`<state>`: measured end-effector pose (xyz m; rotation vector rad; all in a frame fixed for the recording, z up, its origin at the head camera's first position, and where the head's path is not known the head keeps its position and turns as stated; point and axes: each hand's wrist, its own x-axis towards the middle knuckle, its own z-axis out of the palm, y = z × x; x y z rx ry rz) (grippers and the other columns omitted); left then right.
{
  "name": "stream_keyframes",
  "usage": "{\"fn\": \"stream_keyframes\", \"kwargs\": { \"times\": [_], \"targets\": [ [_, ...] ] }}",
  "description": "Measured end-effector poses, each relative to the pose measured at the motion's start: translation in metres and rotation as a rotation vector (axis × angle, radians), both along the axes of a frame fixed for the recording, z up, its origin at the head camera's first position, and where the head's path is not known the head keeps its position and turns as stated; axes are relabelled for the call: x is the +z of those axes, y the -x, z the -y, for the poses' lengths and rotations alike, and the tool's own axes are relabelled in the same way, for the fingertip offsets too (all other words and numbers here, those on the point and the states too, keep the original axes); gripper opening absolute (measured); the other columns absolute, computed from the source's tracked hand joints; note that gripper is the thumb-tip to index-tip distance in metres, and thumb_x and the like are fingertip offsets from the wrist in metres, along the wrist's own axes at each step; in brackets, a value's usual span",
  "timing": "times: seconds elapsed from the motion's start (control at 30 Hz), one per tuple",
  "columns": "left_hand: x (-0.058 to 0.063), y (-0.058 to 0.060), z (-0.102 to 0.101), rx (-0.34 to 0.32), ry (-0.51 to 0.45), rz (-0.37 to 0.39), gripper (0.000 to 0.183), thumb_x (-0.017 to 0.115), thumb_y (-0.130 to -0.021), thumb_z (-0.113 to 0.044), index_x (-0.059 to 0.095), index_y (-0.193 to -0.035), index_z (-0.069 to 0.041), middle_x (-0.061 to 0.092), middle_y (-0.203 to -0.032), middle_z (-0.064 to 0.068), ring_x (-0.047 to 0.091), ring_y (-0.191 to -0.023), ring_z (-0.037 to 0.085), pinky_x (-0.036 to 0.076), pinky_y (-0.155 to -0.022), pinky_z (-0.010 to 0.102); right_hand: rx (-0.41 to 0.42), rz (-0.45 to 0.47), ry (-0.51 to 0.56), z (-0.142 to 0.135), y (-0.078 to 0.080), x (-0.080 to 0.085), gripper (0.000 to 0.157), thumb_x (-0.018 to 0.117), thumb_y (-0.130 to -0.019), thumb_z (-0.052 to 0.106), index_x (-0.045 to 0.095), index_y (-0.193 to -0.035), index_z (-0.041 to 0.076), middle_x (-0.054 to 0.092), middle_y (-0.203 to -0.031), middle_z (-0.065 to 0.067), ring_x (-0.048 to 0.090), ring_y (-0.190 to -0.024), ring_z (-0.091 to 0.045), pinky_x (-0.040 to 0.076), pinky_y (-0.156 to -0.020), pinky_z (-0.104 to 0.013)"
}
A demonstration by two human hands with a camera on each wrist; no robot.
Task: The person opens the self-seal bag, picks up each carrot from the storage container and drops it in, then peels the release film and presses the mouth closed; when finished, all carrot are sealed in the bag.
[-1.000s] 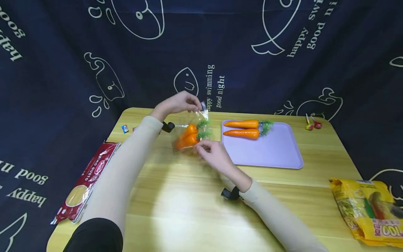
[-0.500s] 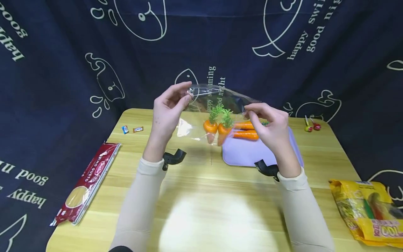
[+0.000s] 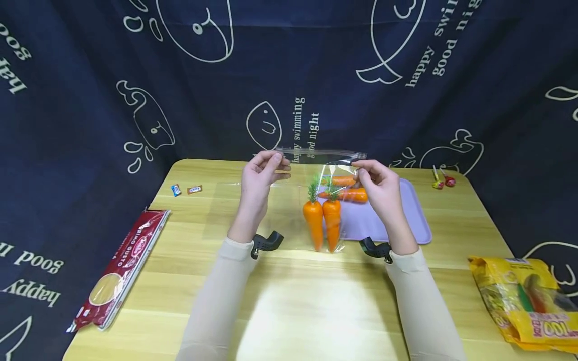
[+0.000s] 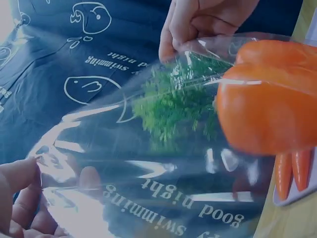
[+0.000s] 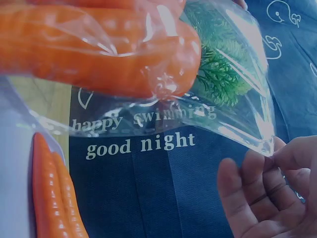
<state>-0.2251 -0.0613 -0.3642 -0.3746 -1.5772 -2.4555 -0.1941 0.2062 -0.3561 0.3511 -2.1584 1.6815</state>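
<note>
Between both hands hangs a clear plastic zip bag (image 3: 289,215), its top edge stretched across. Two orange carrots (image 3: 313,225) with green leafy tops stand side by side in its right part, tips down. My left hand (image 3: 258,188) pinches the bag's upper left edge between thumb and fingers; in the left wrist view that pinch shows at lower left. At the upper right corner, my right hand (image 3: 380,185) pinches the film, its other fingers loosely curled in the right wrist view. Behind the bag, two more carrots (image 3: 358,194) lie on a lilac tray (image 3: 413,220).
A red pasta packet (image 3: 122,268) lies along the table's left side, with two small wrapped candies (image 3: 194,189) behind it. Two lollipops (image 3: 443,182) sit at the back right. A yellow bag (image 3: 526,301) occupies the right edge. A dark printed curtain (image 3: 203,100) hangs behind the table.
The bag with its carrots was lifted and carried right, into both hands. Its mouth edge is now stretched between them, and the carrots hang upright, tips down. The tray carrots stay put.
</note>
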Motion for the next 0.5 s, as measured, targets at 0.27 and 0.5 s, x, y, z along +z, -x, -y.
{"fn": "stream_keyframes", "kwargs": {
  "times": [0.27, 0.5],
  "targets": [
    [0.004, 0.002, -0.022, 0.059, -0.102, -0.033, 0.021, 0.071, -0.093, -0.018, 0.071, -0.106, -0.002, 0.077, -0.1, 0.011, 0.075, -0.093, 0.03, 0.062, -0.083, 0.045, -0.102, -0.051, -0.154, -0.008, 0.02, -0.017, 0.021, 0.056, -0.098, 0.006, 0.073, -0.112, 0.005, 0.069, -0.088, -0.023, 0.061, -0.07, -0.029, 0.052, -0.06, -0.014],
    [0.01, -0.008, -0.038, 0.05, -0.095, -0.062, 0.023, 0.07, -0.094, -0.018, 0.072, -0.107, 0.001, 0.077, -0.098, 0.012, 0.076, -0.088, 0.027, 0.063, -0.079, 0.044, -0.298, -0.424, -0.271, 0.01, 0.023, -0.004, 0.009, 0.077, -0.088, 0.016, 0.081, -0.097, 0.015, 0.067, -0.082, -0.004, 0.053, -0.073, -0.016, 0.036, -0.061, -0.013]
  ]
}}
